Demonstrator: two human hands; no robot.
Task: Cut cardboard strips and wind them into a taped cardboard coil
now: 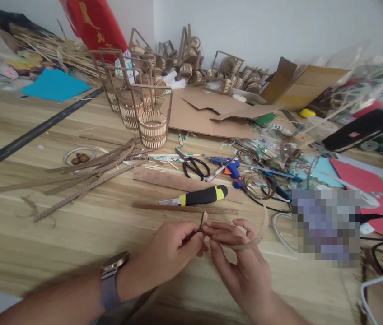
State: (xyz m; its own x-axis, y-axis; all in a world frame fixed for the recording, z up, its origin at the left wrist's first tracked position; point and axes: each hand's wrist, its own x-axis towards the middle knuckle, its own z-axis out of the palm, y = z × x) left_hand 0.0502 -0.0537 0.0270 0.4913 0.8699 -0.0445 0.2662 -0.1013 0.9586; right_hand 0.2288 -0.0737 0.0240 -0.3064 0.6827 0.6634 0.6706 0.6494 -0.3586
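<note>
Both my hands meet low in the middle of the head view. My left hand (173,253), with a watch (112,282) on its wrist, pinches the end of a thin bamboo strip (259,232). My right hand (242,259) grips the same strip, which curves out to the right in a loop. Just beyond my fingers lie a long wooden strip (184,208) and a yellow-and-black utility knife (200,196) on the wooden table (59,234).
Black scissors (194,166) and a blue glue gun (230,167) lie past the knife. Loose bamboo strips (86,178) spread at left. Small woven bamboo baskets (152,128) stand behind, with cardboard (208,115), a box (306,85) and coloured paper (54,85). Cables (381,280) trail at right.
</note>
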